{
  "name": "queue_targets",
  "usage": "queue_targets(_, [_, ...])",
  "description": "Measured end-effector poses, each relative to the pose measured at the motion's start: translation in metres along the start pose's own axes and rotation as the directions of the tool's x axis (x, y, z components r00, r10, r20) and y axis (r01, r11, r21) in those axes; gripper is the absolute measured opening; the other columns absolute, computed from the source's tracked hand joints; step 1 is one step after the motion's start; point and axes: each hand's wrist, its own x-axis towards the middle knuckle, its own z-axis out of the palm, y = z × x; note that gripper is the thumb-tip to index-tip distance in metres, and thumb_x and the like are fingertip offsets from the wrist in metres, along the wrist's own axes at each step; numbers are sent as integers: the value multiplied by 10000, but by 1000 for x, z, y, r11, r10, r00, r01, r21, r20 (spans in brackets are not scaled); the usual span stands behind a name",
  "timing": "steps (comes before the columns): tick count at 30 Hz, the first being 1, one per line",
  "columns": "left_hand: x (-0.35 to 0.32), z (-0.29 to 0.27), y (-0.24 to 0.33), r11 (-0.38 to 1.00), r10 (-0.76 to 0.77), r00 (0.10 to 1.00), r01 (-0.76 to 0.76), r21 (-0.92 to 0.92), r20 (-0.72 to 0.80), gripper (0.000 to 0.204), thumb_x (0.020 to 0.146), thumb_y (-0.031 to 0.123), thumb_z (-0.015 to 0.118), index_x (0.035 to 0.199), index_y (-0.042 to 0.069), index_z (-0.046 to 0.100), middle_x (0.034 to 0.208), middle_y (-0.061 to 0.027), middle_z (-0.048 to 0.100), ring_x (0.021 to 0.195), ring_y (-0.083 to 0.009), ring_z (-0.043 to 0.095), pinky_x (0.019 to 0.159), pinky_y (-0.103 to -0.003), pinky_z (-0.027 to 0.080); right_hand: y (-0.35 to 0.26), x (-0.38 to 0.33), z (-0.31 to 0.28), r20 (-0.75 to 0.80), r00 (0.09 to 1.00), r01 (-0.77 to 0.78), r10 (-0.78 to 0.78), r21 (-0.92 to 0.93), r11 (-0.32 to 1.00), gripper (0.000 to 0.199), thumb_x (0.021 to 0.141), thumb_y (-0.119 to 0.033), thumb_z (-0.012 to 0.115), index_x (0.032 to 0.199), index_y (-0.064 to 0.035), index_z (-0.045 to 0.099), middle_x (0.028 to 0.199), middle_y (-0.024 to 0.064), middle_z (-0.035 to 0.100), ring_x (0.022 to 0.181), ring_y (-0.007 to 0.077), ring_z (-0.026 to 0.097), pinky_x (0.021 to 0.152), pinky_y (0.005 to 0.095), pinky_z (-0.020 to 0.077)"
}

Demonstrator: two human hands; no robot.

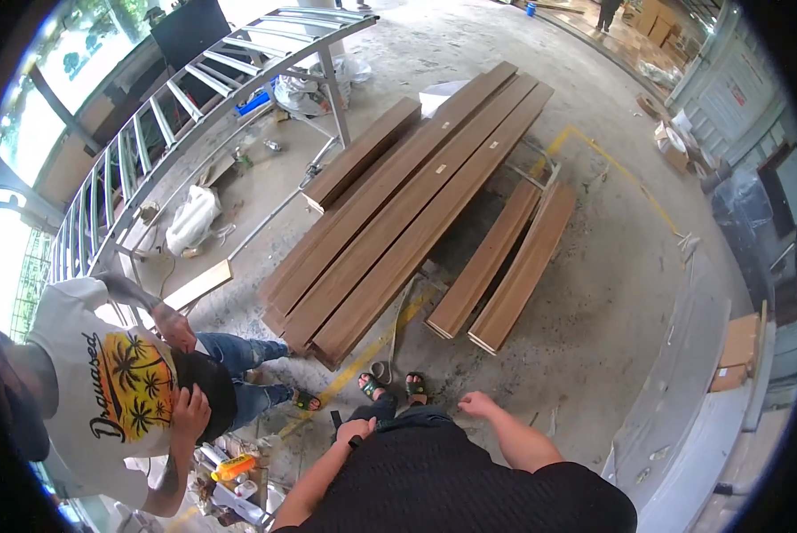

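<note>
My left hand (357, 430) is curled close to my waist, with a dark band on its wrist. A narrow dark piece (336, 419) shows just beside it; whether the fingers hold it, I cannot tell. Out to the right, above the floor, my right hand (478, 405) is loosely closed, and nothing shows in it. Ahead of me lie long brown boards (416, 200) side by side, raised on supports. A shorter brown board (364, 153) lies at their left. Two more short boards (524, 266) sit apart on the right. Neither hand touches any board.
At my left stands another person (141, 382) in a white printed shirt, arms bent. A metal rack with rollers (172, 120) curves along the left. Bottles and clutter (234, 471) lie near that person's feet. Cardboard boxes (737, 351) and sheet material (682, 444) line the right side.
</note>
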Motion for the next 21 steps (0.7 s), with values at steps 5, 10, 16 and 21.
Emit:
queue_targets(5, [15, -13, -39, 984, 84, 993, -97, -153, -84, 630, 987, 554, 346, 996, 62, 739, 1039, -216, 698, 1020, -414, 651, 888, -500, 507, -63, 37, -9, -162, 968, 190, -191, -19, 982, 326, 847, -372, 681, 1029, -107, 735, 975, 121, 735, 905, 267, 704, 815, 376, 549])
queue_targets(10, [14, -54, -84, 964, 33, 976, -88, -252, -215, 517, 939, 523, 499, 1033, 68, 726, 1028, -220, 693, 1007, -393, 653, 874, -475, 516, -154, 49, -30, -234, 944, 238, -233, -6, 971, 316, 844, -356, 694, 1029, -102, 731, 966, 110, 738, 895, 252, 707, 809, 370, 551])
queue_targets(16, [12, -63, -146, 815, -95, 949, -99, -571, -300, 385, 909, 377, 617, 952, 8, 717, 898, -180, 719, 881, -285, 711, 789, -387, 531, -218, 52, -15, -206, 930, 315, -304, 22, 949, 301, 857, -331, 689, 1028, -85, 726, 958, 106, 741, 890, 228, 710, 801, 354, 554])
queue_targets(21, [13, -68, -185, 820, -162, 935, -50, -570, -316, 384, 892, 375, 619, 910, 5, 720, 854, -184, 714, 838, -324, 700, 769, -412, 532, -223, 60, 14, -33, 950, 306, -312, -116, 945, 296, 858, -322, 676, 1049, -103, 729, 1001, 124, 736, 941, 265, 709, 855, 375, 549])
